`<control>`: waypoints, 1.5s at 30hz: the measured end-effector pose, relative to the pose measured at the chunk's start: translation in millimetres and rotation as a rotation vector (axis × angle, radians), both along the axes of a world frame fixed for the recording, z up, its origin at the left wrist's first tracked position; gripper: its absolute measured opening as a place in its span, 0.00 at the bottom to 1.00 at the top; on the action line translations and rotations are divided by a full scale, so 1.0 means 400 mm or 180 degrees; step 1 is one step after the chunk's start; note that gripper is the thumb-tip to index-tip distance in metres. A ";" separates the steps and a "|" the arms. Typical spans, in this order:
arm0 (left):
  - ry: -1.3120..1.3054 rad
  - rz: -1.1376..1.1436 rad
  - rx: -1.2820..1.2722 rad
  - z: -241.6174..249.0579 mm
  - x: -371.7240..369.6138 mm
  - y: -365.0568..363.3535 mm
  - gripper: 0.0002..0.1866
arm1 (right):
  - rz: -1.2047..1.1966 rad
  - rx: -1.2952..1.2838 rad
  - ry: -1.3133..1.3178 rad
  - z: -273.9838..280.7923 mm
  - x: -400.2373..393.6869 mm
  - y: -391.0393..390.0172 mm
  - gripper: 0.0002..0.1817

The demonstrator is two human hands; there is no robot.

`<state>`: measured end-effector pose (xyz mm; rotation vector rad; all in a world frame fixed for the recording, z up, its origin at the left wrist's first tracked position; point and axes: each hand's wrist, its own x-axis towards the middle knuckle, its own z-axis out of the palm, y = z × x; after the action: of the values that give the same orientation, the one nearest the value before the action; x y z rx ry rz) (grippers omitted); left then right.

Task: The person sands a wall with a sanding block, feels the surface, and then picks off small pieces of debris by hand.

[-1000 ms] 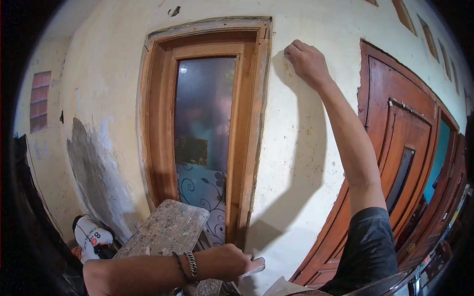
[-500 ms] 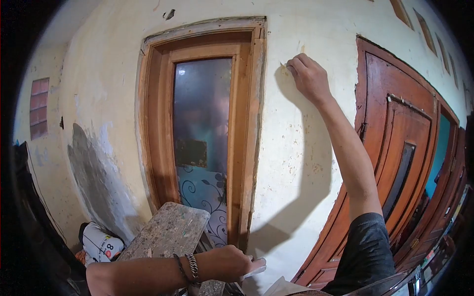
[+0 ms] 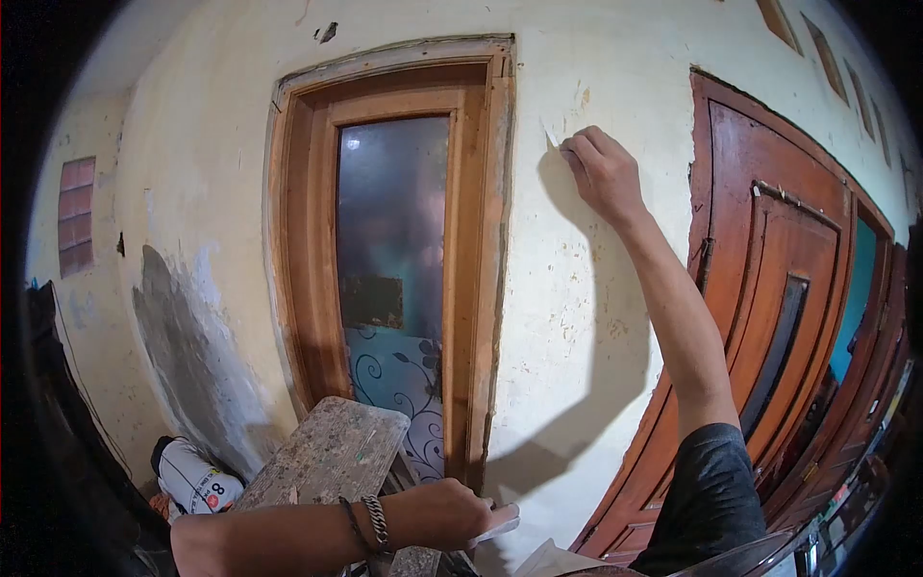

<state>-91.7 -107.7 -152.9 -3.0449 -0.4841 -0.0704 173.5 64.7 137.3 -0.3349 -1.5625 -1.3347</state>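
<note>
My right hand [image 3: 604, 168] is raised against the cream wall [image 3: 577, 337], fingers closed in a pinch. From the fingertips a small thin blade [image 3: 551, 139] juts toward the wall, its handle hidden in the fist. Tan scraped spots and flaked paint mark the plaster around it. Low in the view, my left hand [image 3: 450, 514] is closed around a pale flat piece [image 3: 502, 520], which sticks out past the fingers toward the wall. I cannot tell exactly what that piece is. Two bracelets [image 3: 374, 522] circle the left wrist.
A paint-spattered plank [image 3: 332, 442] stands beyond the left forearm. Behind it is a wood-framed door [image 3: 392, 231] with glass. A red-brown door [image 3: 769, 250] stands at right. A white bundle [image 3: 197, 478] lies at lower left, under grey patched plaster [image 3: 183, 327].
My right hand has slid a little down the wall with the thin blade. My left hand stays in nearly the same place, still closed on the pale piece.
</note>
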 end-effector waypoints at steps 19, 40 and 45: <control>0.0225 0.0037 -0.0114 0.015 0.009 -0.005 0.18 | 0.0359 -0.0311 0.0018 -0.083 0.070 -0.024 0.06; 0.0220 0.0011 -0.0214 0.042 0.005 -0.009 0.18 | 0.1277 -0.2864 -0.0196 -0.041 -0.033 -0.076 0.10; 0.0293 0.0121 -0.0047 0.026 0.009 -0.007 0.19 | 0.1066 -0.1852 -0.0418 -0.017 -0.035 -0.020 0.11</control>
<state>-88.0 -110.7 -142.6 -3.0352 -0.5376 0.0752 159.3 56.6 130.5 -0.3236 -2.0036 -0.6384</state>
